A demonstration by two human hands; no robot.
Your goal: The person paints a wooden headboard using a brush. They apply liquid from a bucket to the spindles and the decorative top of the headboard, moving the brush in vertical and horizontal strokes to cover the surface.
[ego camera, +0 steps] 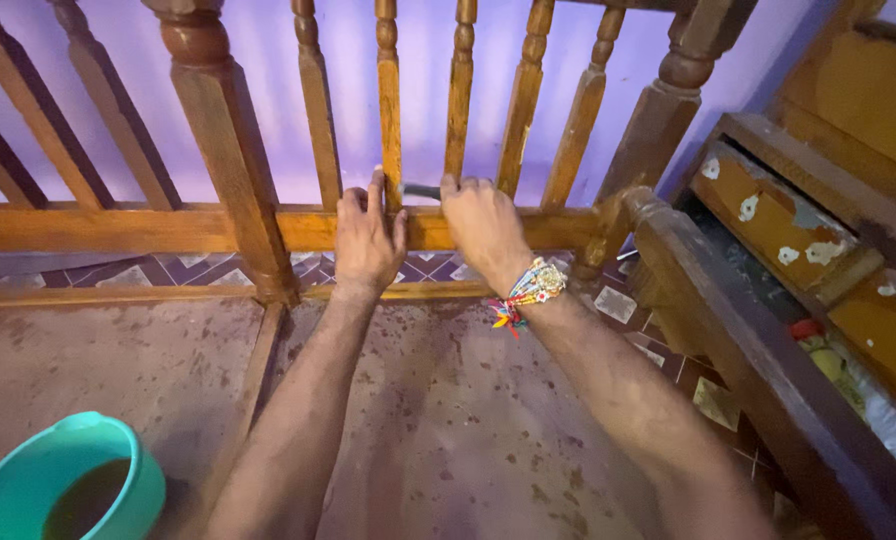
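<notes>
Baluster (390, 110), mid-railing: left hand (368, 240) braces its base, fingers spread; right hand (483, 225) curls around a dark-handled tool (420, 190). Judged best worked with short, steady strokes along the grain.

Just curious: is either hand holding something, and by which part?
The right hand grips a dark-handled tool by its handle. The left hand rests on the wooden rail.
</notes>
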